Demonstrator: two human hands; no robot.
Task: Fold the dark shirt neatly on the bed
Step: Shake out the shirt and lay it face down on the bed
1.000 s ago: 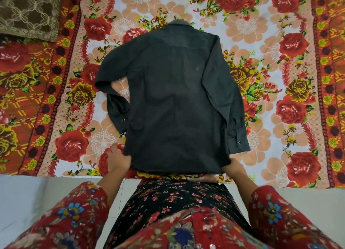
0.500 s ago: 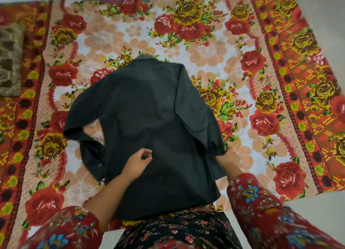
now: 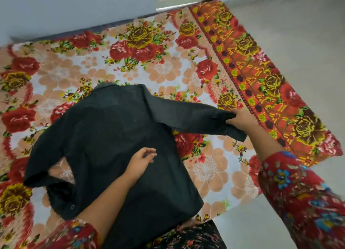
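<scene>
Dark cloth covers the middle of the bed (image 3: 205, 174). The dark shirt (image 3: 112, 146) lies spread on the flowered sheet, back upward as far as I can tell. Its collar (image 3: 105, 85) is at the far end and its hem is at the near edge, close to the person's body. The body of the shirt shows no fold yet, so I judge the task to be at an early stage: the spreading is done and the folding is only starting.

The right hand (image 3: 240, 119) has a closed grip on the cuff end of the outstretched sleeve (image 3: 186, 116). That sleeve runs sideways from the shoulder toward the red border of the sheet and looks slightly lifted near the hand. The left hand (image 3: 141, 160) rests on the middle of the shirt's back. Its fingers are loosely curled and grip nothing that I can see, and it seems to be steadying the cloth.

The other sleeve (image 3: 46, 161) is bent back on itself at the elbow. Its buttoned cuff (image 3: 64, 205) lies against the side of the shirt, and it looks untidy rather than folded.

By my reckoning almost everything is left to do. The held sleeve has to come across the back, the bent one has to be straightened and laid over likewise, the sides turned in, and the lower half brought up toward the collar.
</scene>
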